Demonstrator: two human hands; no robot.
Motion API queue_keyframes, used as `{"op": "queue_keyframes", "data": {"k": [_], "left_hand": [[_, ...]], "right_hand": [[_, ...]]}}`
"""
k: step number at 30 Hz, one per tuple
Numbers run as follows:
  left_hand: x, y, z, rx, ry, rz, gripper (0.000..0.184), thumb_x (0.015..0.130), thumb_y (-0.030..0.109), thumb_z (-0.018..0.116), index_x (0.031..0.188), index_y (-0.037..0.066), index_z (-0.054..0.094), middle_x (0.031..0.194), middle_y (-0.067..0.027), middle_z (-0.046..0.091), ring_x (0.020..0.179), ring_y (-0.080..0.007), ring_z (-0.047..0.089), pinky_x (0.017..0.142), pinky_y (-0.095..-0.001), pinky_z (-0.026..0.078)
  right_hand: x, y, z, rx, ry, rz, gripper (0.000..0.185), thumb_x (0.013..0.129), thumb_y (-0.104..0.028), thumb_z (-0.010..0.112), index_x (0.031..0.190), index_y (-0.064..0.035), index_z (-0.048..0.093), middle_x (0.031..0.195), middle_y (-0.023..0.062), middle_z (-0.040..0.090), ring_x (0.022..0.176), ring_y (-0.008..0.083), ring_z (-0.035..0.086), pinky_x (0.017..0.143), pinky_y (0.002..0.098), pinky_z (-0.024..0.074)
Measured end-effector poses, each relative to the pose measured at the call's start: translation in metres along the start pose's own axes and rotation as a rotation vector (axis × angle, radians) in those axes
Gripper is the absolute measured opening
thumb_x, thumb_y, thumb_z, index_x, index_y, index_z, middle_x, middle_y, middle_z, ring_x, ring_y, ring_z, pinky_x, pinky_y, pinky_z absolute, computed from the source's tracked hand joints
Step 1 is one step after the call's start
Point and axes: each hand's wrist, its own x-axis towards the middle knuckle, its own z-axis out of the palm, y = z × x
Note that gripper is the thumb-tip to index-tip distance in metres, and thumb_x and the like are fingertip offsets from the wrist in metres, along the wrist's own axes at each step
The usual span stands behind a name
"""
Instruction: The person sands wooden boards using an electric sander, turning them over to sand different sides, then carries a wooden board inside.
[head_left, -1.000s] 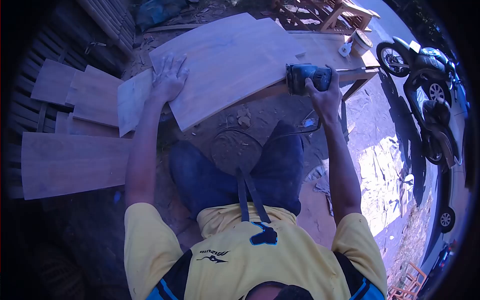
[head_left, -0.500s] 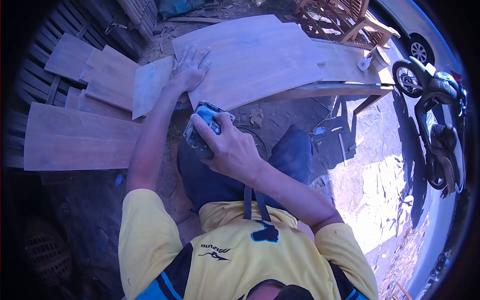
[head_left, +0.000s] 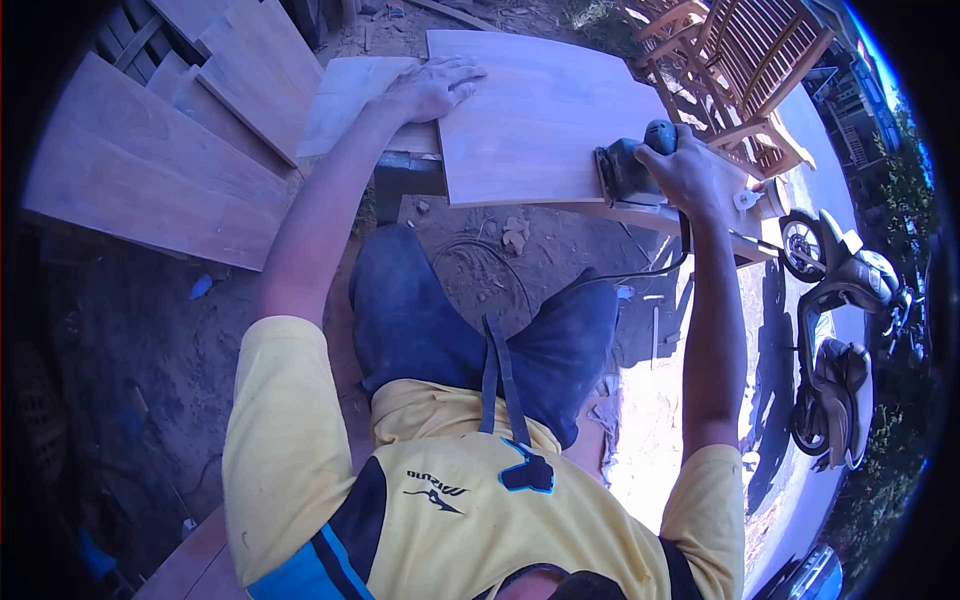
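- My left hand (head_left: 430, 92) is spread flat, its fingers on the large wooden board (head_left: 540, 115) at upper centre and its heel over the pale board (head_left: 350, 100) beside it. Pressing from one side only, I could let the board pivot.
- My right hand (head_left: 690, 172) is wrapped around the power sander (head_left: 628, 170), at the board's near right edge. I'd worry about it tipping off there and gouging the rim; I can't tell whether it is running.
- The cord (head_left: 655, 274) hangs past my right wrist and runs by the knee (head_left: 595, 300); a shift of the leg could tug the sander askew.
- The board lies on the surface (head_left: 700, 230), its near left corner seemingly overhanging, so downward force there might tilt it.
- Toward the right, the white bottle (head_left: 745, 200) could be knocked by a wide swing.
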Motion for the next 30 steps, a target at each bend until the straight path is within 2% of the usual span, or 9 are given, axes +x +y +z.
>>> {"op": "queue_keyframes", "data": {"k": [2,3,9,13,16,23,25,29,30], "left_hand": [[-0.002,0.002,-0.008,0.0,-0.015,-0.022,0.049,0.114,0.041,0.043,0.162,0.031,0.049,0.172,-0.0034,0.039,0.161,-0.0253,0.031,0.132,-0.0507,0.026],[-0.003,0.001,-0.01,0.003,-0.039,-0.023,0.049,0.114,0.04,0.043,0.162,0.031,0.048,0.172,-0.0039,0.04,0.161,-0.0258,0.031,0.132,-0.0514,0.025],[0.005,-0.027,0.002,-0.003,0.035,0.032,0.05,0.115,0.045,0.034,0.162,0.033,0.047,0.175,-0.0026,0.034,0.164,-0.0254,0.024,0.134,-0.0522,0.018],[0.004,-0.026,0.003,-0.013,0.036,0.036,0.051,0.115,0.045,0.031,0.163,0.033,0.045,0.176,-0.0025,0.031,0.165,-0.0251,0.02,0.135,-0.0521,0.014],[0.004,-0.02,0.004,0.015,0.008,0.007,0.053,0.116,0.042,0.031,0.166,0.03,0.041,0.177,-0.0033,0.029,0.165,-0.0254,0.021,0.136,-0.0472,0.013],[0.006,-0.033,0.005,0.013,0.02,0.082,0.054,0.116,0.037,0.031,0.167,0.021,0.041,0.177,-0.0057,0.029,0.164,-0.0254,0.023,0.136,-0.0399,0.016],[0.003,-0.034,0.0,-0.063,0.019,0.097,0.054,0.116,0.036,0.031,0.166,0.02,0.041,0.177,-0.007,0.029,0.164,-0.0245,0.023,0.136,-0.0393,0.016],[0.002,-0.032,0.006,-0.025,0.039,0.059,0.054,0.116,0.036,0.031,0.167,0.02,0.041,0.176,-0.0079,0.03,0.164,-0.0241,0.023,0.136,-0.0392,0.016],[0.0,-0.029,0.004,-0.022,0.039,0.07,0.054,0.116,0.036,0.031,0.167,0.02,0.041,0.176,-0.0079,0.03,0.164,-0.0241,0.023,0.136,-0.0392,0.016]], "right_hand": [[-0.009,-0.046,0.008,-0.025,-0.047,-0.089,0.074,0.088,-0.045,0.078,0.135,0.0071,0.054,0.106,0.0306,0.076,0.101,0.046,0.076,0.093,0.0478,0.0585],[-0.009,-0.058,0.027,0.088,-0.059,-0.126,0.068,0.089,-0.044,0.079,0.136,0.001,0.058,0.111,0.0281,0.075,0.101,0.042,0.075,0.093,0.0474,0.0572],[-0.059,-0.191,0.059,0.169,-0.169,-0.424,0.065,0.085,-0.039,0.079,0.132,-0.0005,0.054,0.103,0.0307,0.075,0.101,0.051,0.073,0.092,0.0537,0.0571],[-0.043,-0.178,0.06,0.126,-0.16,-0.376,0.066,0.086,-0.038,0.079,0.134,-0.0003,0.054,0.102,0.0302,0.076,0.101,0.05,0.074,0.093,0.0526,0.0575],[-0.024,-0.152,0.053,0.19,-0.126,-0.227,0.077,0.082,-0.041,0.081,0.134,0.0086,0.053,0.098,0.0312,0.075,0.099,0.0492,0.074,0.092,0.0514,0.0589],[-0.053,-0.203,0.065,0.159,-0.155,-0.325,0.072,0.083,-0.036,0.082,0.14,-0.0011,0.054,0.104,0.0299,0.075,0.1,0.0483,0.074,0.092,0.0509,0.0584],[-0.048,-0.205,0.067,0.161,-0.158,-0.422,0.07,0.083,-0.037,0.082,0.137,-0.0005,0.055,0.104,0.0303,0.075,0.101,0.0485,0.074,0.092,0.0509,0.0584],[-0.025,-0.176,0.064,0.165,-0.086,-0.27,0.068,0.083,-0.039,0.081,0.132,0.0016,0.055,0.102,0.0293,0.076,0.097,0.0478,0.075,0.091,0.0516,0.0589],[-0.024,-0.17,0.067,0.166,-0.037,-0.293,0.067,0.08,-0.04,0.082,0.119,0.007,0.056,0.09,0.0285,0.075,0.091,0.0479,0.075,0.087,0.0513,0.0603]]}}
